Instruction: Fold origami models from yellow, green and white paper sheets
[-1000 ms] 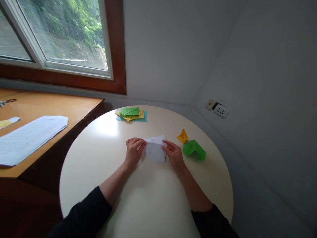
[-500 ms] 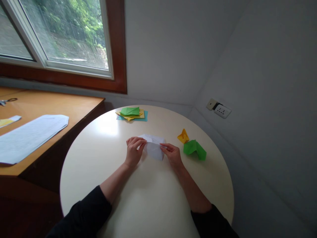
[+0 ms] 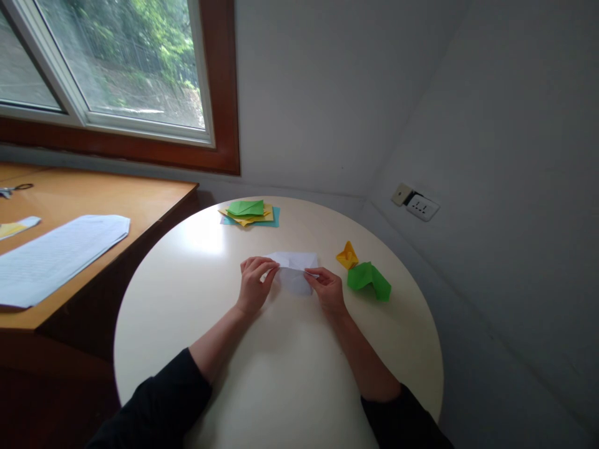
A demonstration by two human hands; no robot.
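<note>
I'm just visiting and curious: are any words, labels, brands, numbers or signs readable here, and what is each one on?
No text can be read.
Papers on the desk: faint lines that look like writing, too small and blurred.
White paper between left hand and right hand: no writing I can make out.
Wall socket: holes visible, no legible marking.

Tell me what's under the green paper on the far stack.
Yellow paper shows beneath the green paper, with blue paper below that; whatever their overlapping parts cover can't be seen.
</note>
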